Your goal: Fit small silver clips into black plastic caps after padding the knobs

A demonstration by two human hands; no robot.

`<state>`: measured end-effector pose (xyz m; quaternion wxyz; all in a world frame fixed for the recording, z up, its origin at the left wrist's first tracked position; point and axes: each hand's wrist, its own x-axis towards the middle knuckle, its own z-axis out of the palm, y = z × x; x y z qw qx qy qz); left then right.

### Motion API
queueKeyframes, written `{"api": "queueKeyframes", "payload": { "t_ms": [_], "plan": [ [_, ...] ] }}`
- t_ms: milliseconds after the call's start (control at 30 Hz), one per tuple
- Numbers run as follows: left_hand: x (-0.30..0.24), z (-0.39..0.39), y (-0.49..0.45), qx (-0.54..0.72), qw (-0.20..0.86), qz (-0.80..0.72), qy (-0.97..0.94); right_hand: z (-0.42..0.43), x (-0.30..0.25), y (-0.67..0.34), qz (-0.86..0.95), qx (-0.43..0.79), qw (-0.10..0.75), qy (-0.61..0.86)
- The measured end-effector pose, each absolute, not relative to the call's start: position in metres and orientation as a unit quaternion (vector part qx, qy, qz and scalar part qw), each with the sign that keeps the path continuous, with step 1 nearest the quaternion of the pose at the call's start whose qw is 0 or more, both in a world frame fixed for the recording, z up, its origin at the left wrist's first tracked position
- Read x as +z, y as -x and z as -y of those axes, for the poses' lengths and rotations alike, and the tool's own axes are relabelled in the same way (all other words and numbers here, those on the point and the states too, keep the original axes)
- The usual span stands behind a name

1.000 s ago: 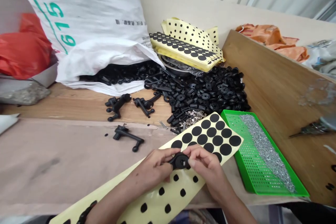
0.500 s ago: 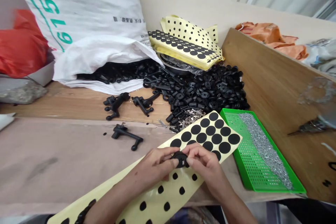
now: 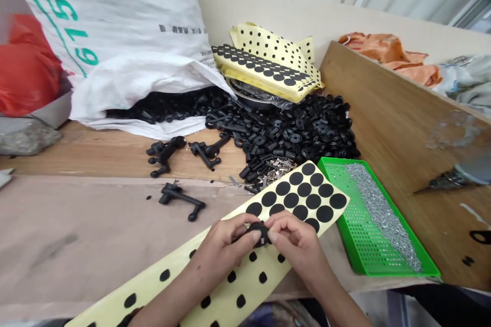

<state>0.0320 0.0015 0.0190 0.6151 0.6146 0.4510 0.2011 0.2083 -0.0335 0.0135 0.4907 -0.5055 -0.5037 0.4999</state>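
Observation:
Between the fingertips of both hands is a round black plastic part (image 3: 259, 235) with a small light slot in it. My left hand (image 3: 229, 239) pinches it from the left, thumb on its face. From the right, my right hand (image 3: 290, 232) grips its edge with thumb and forefinger. Under both hands lies a yellow sheet of black round stickers (image 3: 215, 271); large dots fill its far end and small dots the near part. Black crank-shaped handles (image 3: 180, 199) rest on the table to the left. The part's underside is hidden.
Behind the sheet is a heap of black plastic parts (image 3: 295, 130) with small metal clips (image 3: 274, 169). A green tray (image 3: 355, 245) of small metal pieces stands right, beside a wooden board (image 3: 387, 127). A white sack (image 3: 126, 15) spills black parts; stacked sticker sheets (image 3: 264, 66) lie behind.
Both hands stay on the round black part, which has tilted a little between the fingertips. The whole view has shifted slightly.

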Motion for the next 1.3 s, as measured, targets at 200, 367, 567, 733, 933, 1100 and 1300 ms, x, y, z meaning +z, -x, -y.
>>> {"api": "queueKeyframes", "payload": {
  "t_ms": [200, 367, 567, 733, 933, 1100, 1300],
  "plan": [
    [0.020, -0.002, -0.030, 0.215, 0.653, -0.437, -0.580, 0.039, 0.012, -0.214, 0.384, 0.638, 0.486, 0.457],
    [0.025, -0.002, -0.031, 0.235, 0.666, -0.436, -0.558, 0.037, 0.015, -0.214, 0.287, 0.688, 0.512, 0.427],
    [0.027, 0.001, -0.030, 0.238, 0.666, -0.426, -0.564, 0.035, 0.015, -0.205, 0.379, 0.620, 0.504, 0.468],
    [0.031, 0.005, -0.027, 0.248, 0.676, -0.416, -0.555, 0.035, 0.015, -0.197, 0.470, 0.568, 0.451, 0.502],
    [0.035, 0.006, -0.026, 0.250, 0.664, -0.412, -0.572, 0.035, 0.016, -0.198, 0.501, 0.563, 0.436, 0.493],
    [0.031, 0.010, -0.024, 0.258, 0.669, -0.401, -0.570, 0.038, 0.020, -0.196, 0.551, 0.517, 0.415, 0.507],
    [0.030, 0.016, -0.023, 0.294, 0.715, -0.372, -0.515, 0.045, 0.028, -0.189, 0.676, 0.377, 0.403, 0.488]
  ]
}}
